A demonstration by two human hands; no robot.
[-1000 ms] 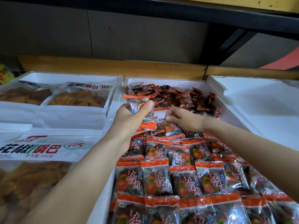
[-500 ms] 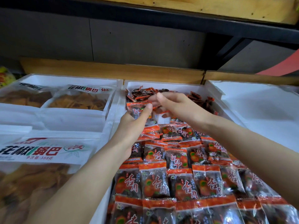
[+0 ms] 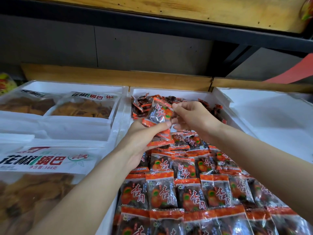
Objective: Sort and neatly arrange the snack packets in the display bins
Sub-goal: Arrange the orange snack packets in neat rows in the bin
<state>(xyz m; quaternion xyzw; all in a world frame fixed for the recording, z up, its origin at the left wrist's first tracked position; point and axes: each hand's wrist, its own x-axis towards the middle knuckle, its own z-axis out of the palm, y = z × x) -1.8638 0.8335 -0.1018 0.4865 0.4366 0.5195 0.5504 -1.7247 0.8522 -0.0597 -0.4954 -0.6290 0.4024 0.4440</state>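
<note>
The left hand (image 3: pixel 144 133) grips a small stack (image 3: pixel 160 140) of packets, count unclear, over the middle white bin (image 3: pixel 169 91). The right hand (image 3: pixel 191 116) pinches the top packet (image 3: pixel 159 112) by its corner. Both hands hide part of the loose heap (image 3: pixel 140 106) behind. Flat rows (image 3: pixel 186 197) run off the bottom edge. Three big bags (image 3: pixel 88 102) lie left.

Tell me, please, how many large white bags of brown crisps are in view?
3, all on the left: back-left bag, back-right bag beside it, front-left bag nearest the camera. More may be hidden beneath.
</note>
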